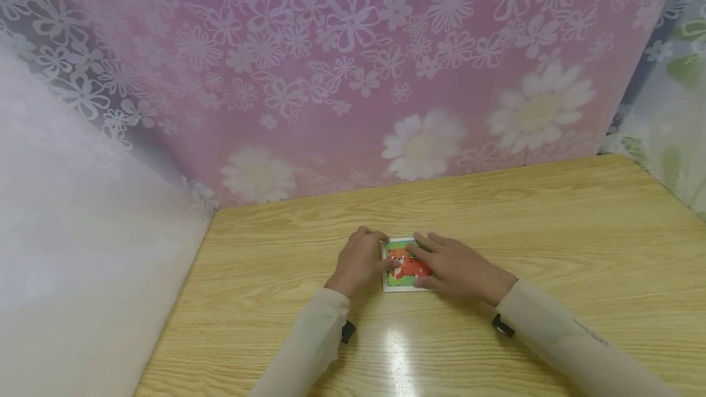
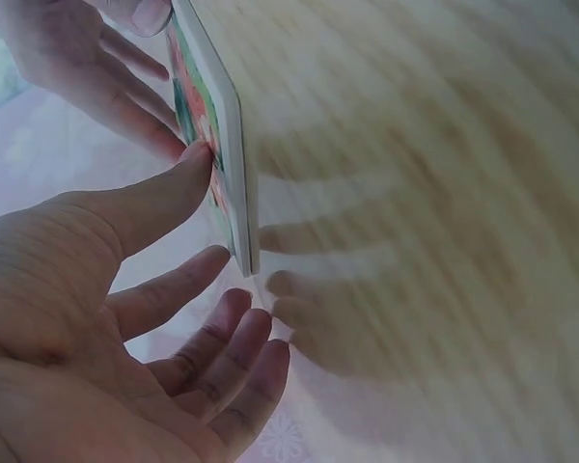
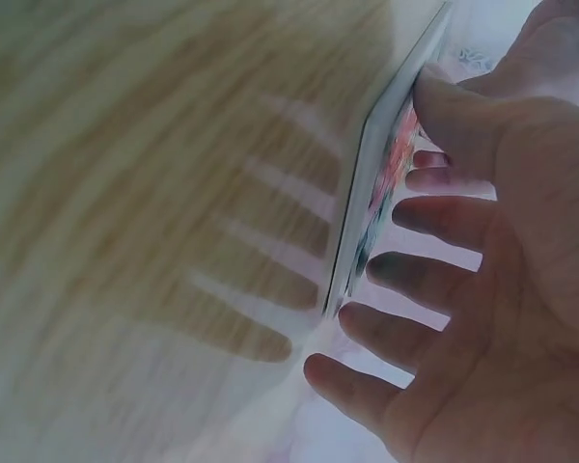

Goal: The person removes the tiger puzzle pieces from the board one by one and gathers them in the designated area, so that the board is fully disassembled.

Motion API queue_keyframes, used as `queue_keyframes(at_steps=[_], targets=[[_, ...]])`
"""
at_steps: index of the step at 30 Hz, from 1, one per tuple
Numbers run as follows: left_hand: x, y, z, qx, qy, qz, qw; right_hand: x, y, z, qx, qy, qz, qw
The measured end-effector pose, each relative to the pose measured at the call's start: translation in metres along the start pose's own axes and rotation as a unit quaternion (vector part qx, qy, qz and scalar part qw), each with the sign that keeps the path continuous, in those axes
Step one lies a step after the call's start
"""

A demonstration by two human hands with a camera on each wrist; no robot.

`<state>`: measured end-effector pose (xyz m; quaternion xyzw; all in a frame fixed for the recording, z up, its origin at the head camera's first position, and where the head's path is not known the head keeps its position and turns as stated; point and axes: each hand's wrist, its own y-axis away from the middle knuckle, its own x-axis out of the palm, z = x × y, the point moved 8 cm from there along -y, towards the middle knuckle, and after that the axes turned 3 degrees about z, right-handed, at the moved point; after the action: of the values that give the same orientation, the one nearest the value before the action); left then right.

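Picture of a red tiger on green (image 1: 407, 267), set in a white frame (image 1: 402, 289), lies flat on the worktop (image 1: 265, 274) between my two hands. My left hand (image 1: 360, 262) is at the left side of the frame, its thumb resting on the tiger's face, its forefinger at the edge, the other fingers loosely bent and holding nothing. My right hand (image 1: 460, 268) comes in over the right side of the frame, fingers straight and spread, touching the picture without gripping it, and hiding that side. The flowered curtain (image 1: 331, 66) hangs beyond the far side of the frame.

I judge that I am at a steadying or pressing step: left thumb and right fingers seem to be keeping the picture flat and square. What shows within the frame looks filled; under my right hand I cannot tell. The next move, I think, calls for light, even pressure on both sides, so that the frame does not skid, and then for uncovering the right side to check it.
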<state>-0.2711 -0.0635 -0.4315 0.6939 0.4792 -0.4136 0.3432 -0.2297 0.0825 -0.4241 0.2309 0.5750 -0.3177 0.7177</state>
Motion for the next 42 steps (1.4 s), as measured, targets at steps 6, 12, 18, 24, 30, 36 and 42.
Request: queue_keyframes(at_steps=[6, 12, 18, 24, 30, 36, 42], targets=[[0.0012, -0.0033, 0.0009, -0.005, 0.007, -0.002, 1.0, 0.0024, -0.0032, -0.0013, 0.008, -0.019, 0.024, 1.0], [0.0022, -0.0045, 0.0037, -0.009, 0.016, -0.001, 0.9998, 0.0078, -0.0054, -0.0033, 0.016, -0.023, 0.037, 0.999], [0.0028, -0.006, 0.0049, -0.018, 0.021, 0.004, 0.9996, 0.0092, -0.0043, -0.0028, 0.018, -0.031, 0.035, 0.999], [0.0027, -0.0063, 0.0044, -0.015, 0.025, 0.003, 0.9996, 0.0075, -0.0029, -0.002, 0.022, -0.041, 0.034, 0.998], [0.003, -0.0059, 0.0052, -0.01, 0.038, 0.002, 0.9992, 0.0087, -0.0032, -0.0028, 0.019, -0.038, 0.031, 0.999], [0.003, -0.0059, 0.0064, -0.009, 0.057, 0.0, 0.9983, 0.0081, -0.0036, -0.0027, 0.017, -0.031, 0.025, 0.999], [0.0044, -0.0068, 0.007, -0.008, 0.071, 0.0, 0.9974, 0.007, -0.0028, -0.003, 0.021, -0.032, 0.026, 0.999]])
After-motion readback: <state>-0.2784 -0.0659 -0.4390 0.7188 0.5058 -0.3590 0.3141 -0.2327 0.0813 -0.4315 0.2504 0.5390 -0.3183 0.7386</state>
